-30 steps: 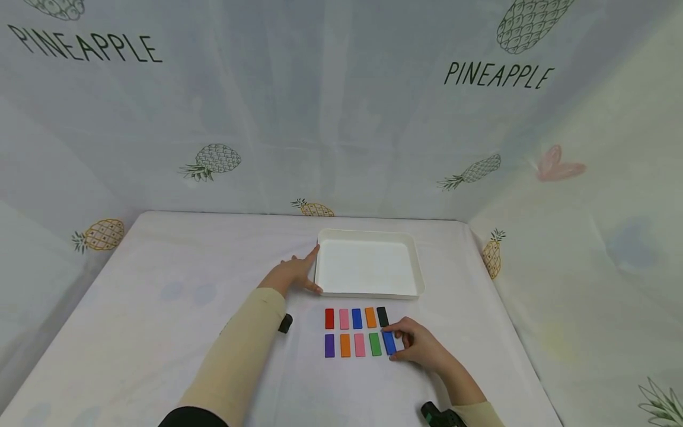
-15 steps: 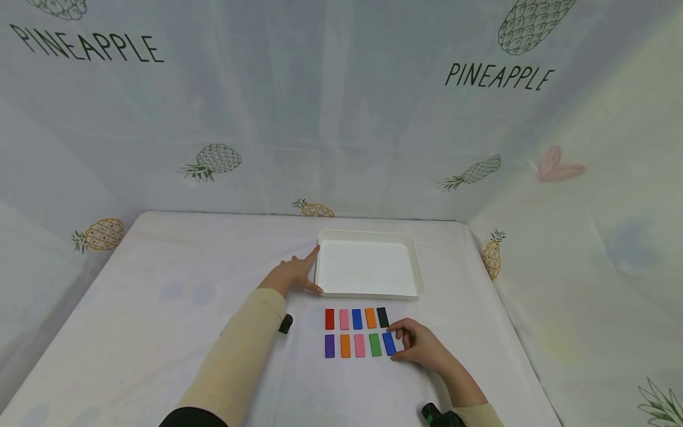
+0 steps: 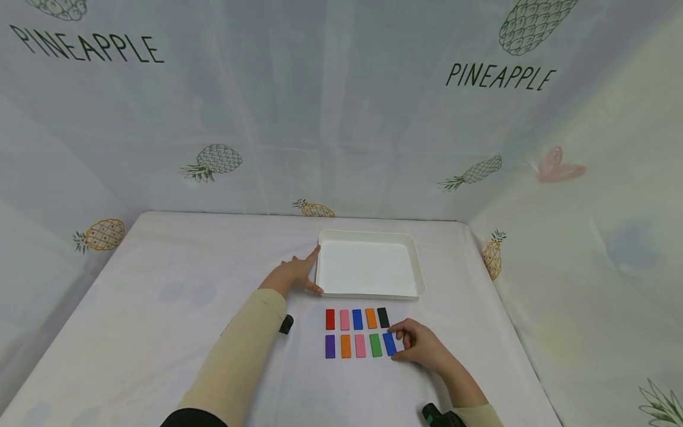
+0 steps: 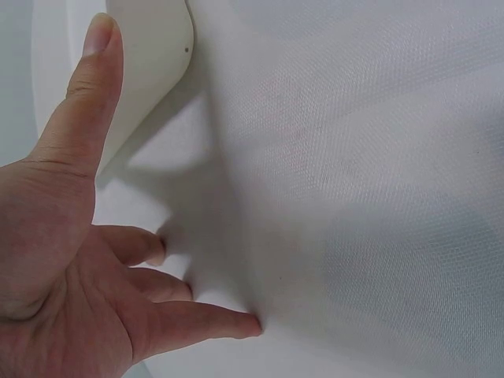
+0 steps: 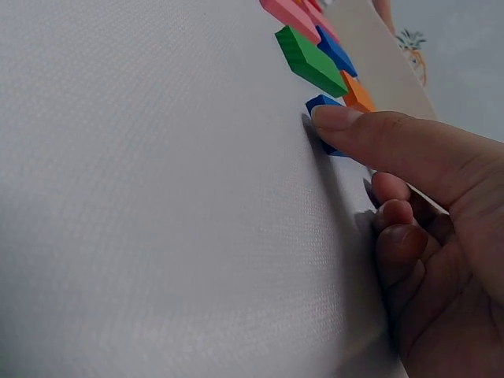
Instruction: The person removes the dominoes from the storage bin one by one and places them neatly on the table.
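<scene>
My right hand [image 3: 421, 349] pinches the blue block [image 3: 389, 344] at the right end of the near row, thumb at its near end and index finger at its far end. In the right wrist view the thumb [image 5: 394, 146] covers part of this block [image 5: 320, 103], which lies on the cloth; the other fingers are bent beneath. The white tray [image 3: 370, 294] stands beyond the blocks. My left hand [image 3: 290, 276] is spread at its left side, index finger and thumb against the edge. In the left wrist view the remaining fingers [image 4: 197, 324] rest on the cloth.
Beside the pinched block lie green [image 3: 376, 345], pink [image 3: 360, 346], orange [image 3: 345, 346] and purple [image 3: 330, 346] blocks. The far row runs from a red block [image 3: 330, 319] to a black one [image 3: 383, 318]. A white cloth [image 3: 213, 249] covers the table.
Over the last second my right hand has shifted very slightly to the right, at the blue block. My left hand and the tray stay in place.
</scene>
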`<act>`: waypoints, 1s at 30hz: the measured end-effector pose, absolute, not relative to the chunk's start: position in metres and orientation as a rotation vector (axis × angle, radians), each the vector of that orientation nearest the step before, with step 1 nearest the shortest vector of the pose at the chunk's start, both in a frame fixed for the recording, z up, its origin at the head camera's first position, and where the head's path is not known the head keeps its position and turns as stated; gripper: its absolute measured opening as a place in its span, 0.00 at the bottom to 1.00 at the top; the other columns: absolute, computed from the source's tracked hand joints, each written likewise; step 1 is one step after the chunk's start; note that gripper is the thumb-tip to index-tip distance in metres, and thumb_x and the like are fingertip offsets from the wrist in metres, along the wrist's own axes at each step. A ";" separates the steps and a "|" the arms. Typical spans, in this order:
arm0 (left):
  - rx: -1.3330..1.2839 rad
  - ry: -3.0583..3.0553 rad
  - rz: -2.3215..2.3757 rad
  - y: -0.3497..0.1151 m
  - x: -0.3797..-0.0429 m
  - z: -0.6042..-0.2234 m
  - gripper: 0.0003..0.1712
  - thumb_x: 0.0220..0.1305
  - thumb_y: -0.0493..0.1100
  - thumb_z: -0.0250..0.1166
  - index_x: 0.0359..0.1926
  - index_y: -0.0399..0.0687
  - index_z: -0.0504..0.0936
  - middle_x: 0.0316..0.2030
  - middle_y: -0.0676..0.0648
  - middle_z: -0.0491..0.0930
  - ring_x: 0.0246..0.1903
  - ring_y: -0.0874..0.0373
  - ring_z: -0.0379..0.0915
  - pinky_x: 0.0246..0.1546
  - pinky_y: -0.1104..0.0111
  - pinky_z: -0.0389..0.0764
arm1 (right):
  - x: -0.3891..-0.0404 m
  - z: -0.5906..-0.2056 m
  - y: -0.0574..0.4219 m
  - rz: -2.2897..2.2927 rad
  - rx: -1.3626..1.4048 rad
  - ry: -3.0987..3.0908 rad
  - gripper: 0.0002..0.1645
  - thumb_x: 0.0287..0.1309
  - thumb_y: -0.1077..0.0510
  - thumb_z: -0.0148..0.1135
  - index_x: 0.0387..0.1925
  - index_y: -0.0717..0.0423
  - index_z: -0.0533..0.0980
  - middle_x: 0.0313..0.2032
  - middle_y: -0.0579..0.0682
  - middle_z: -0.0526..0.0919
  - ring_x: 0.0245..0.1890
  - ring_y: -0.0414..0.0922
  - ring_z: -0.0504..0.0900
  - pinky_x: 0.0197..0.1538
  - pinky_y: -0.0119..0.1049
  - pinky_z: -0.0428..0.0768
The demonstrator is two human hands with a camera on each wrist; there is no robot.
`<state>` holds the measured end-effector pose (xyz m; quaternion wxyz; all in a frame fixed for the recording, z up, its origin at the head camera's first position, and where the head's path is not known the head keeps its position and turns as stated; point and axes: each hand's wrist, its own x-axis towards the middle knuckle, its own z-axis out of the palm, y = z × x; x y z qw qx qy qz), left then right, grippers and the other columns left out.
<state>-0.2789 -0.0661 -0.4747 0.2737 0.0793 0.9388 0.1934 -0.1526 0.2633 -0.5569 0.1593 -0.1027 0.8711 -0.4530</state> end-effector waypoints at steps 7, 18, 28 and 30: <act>0.187 2.525 0.545 -0.068 -0.279 -0.477 0.70 0.49 0.58 0.76 0.78 0.56 0.35 0.71 0.27 0.50 0.68 0.23 0.39 0.66 0.36 0.47 | -0.155 -0.557 0.263 -1.275 -0.280 2.506 0.30 0.38 0.63 0.81 0.48 0.57 0.80 0.31 0.47 0.72 0.26 0.41 0.70 0.26 0.29 0.71; 0.156 2.515 0.561 -0.068 -0.279 -0.480 0.70 0.48 0.58 0.76 0.78 0.58 0.34 0.71 0.27 0.48 0.67 0.20 0.38 0.65 0.34 0.47 | -0.155 -0.557 0.263 -1.273 -0.253 2.501 0.30 0.37 0.62 0.81 0.47 0.57 0.80 0.31 0.47 0.73 0.26 0.42 0.70 0.26 0.29 0.70; 0.195 2.525 0.534 -0.059 -0.280 -0.483 0.69 0.49 0.60 0.75 0.78 0.59 0.34 0.72 0.30 0.50 0.68 0.24 0.38 0.67 0.37 0.44 | -0.153 -0.554 0.273 -1.342 -0.239 2.441 0.32 0.39 0.62 0.81 0.50 0.60 0.79 0.33 0.49 0.74 0.27 0.42 0.70 0.27 0.28 0.71; 0.184 2.512 0.553 -0.060 -0.280 -0.484 0.69 0.50 0.59 0.75 0.78 0.59 0.34 0.72 0.28 0.47 0.67 0.21 0.37 0.66 0.35 0.44 | -0.154 -0.553 0.276 -1.393 -0.257 2.397 0.32 0.40 0.62 0.79 0.51 0.62 0.78 0.35 0.51 0.76 0.28 0.41 0.71 0.29 0.28 0.72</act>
